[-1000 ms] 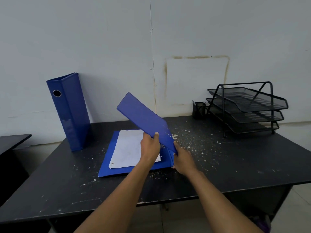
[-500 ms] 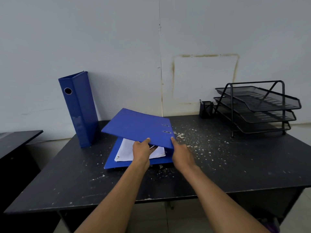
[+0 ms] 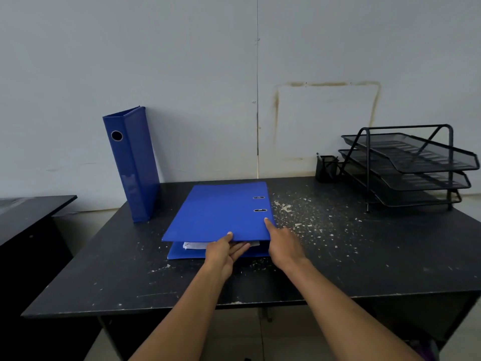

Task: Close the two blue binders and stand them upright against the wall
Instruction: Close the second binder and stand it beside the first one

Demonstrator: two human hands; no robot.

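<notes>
Left hand [image 3: 226, 252]: at the near edge of the flat binder, thumb on top of the cover and fingers tucked beneath it, pinching the cover's near edge.
Right hand [image 3: 282, 243]: at the binder's near right corner, by the spine; forefinger stretched along the cover's right edge, the other fingers loose and grasping nothing.
Flat binder [image 3: 221, 213]: blue, lying mid-desk, cover almost down but not fully shut; a gap at the near edge shows white paper [image 3: 194, 245] inside; two metal slots sit near its right edge.
Desk [image 3: 364, 269]: black, flecked with white chips, thickest just right of the flat binder.
Upright binder [image 3: 132, 165]: blue, closed, standing on the far left of the desk, tilted slightly with its top against the wall [image 3: 182, 74]; spine with round finger hole faces near.
Pen cup [image 3: 326, 168]: black, far right, touching the wall.
Tray rack [image 3: 408, 165]: black mesh, three tiers, just right of the pen cup.
</notes>
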